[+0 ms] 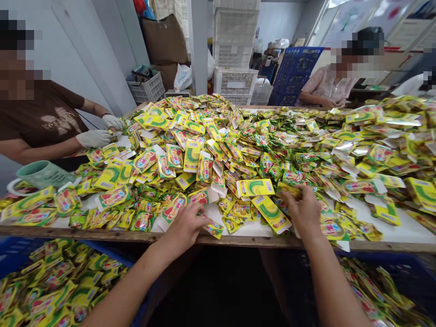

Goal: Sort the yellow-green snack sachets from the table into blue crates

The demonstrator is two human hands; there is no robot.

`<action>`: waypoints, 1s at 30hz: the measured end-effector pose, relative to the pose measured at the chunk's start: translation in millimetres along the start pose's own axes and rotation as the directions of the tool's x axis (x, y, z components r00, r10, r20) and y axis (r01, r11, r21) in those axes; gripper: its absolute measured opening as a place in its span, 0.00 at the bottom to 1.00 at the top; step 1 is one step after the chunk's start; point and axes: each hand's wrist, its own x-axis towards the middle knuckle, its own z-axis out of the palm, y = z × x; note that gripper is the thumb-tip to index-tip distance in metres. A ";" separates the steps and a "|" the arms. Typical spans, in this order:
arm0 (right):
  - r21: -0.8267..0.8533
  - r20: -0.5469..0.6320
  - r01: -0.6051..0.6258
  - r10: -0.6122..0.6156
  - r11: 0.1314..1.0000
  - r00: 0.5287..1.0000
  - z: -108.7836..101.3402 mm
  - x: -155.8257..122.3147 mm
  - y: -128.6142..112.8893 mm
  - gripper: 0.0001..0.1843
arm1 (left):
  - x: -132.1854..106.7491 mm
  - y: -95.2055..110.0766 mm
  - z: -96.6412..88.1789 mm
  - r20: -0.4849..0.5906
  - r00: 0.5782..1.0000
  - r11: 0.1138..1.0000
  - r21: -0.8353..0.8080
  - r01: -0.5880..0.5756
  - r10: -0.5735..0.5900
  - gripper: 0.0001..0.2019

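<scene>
My left hand is at the table's near edge, its thumb and fingers closed on a small yellow carton with a colourful print. Farther right, my right hand pinches a small shiny yellow packet, partly covered by the fingers. Between the hands lie loose yellow sachets and a flat yellow carton with a green curved stripe. Another such carton rests just behind them. A large heap of cartons and green sachets spreads beyond both hands.
Blue crates of filled cartons stand below the table, one at left, one at right. A green mug is on the table's left. Co-workers sit at left and far right. White crates are stacked behind.
</scene>
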 end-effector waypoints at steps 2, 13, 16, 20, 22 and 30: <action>0.300 -0.032 -0.101 0.115 0.949 0.993 -5.0 -10.1 -26.7 0.24 | -6.4 3.1 -5.2 -0.107 0.994 0.991 0.132 0.006 0.008 0.22; 0.570 0.410 0.167 -0.455 0.804 0.790 68.5 -43.7 -131.8 0.10 | 24.4 -16.2 10.0 -0.258 0.919 0.954 0.073 -0.290 0.299 0.19; 0.468 0.475 0.212 -0.446 0.858 0.759 66.1 -36.1 -120.1 0.10 | 23.0 -20.9 19.2 -0.271 0.928 0.957 -0.062 -0.282 0.256 0.22; 0.325 0.564 0.170 -0.335 0.930 0.755 52.1 -25.7 -110.8 0.11 | 19.1 -2.4 27.8 -0.224 0.966 0.855 -0.519 -0.008 -0.128 0.20; 0.308 0.602 0.153 -0.317 0.939 0.733 46.0 -22.2 -111.6 0.11 | 21.7 10.2 32.9 -0.125 0.912 0.641 -0.748 0.173 -0.391 0.17; 0.162 0.648 0.420 -0.417 0.893 0.638 26.4 -30.9 -133.7 0.13 | 27.1 28.8 53.2 -0.009 0.850 0.375 -0.900 0.223 -0.527 0.09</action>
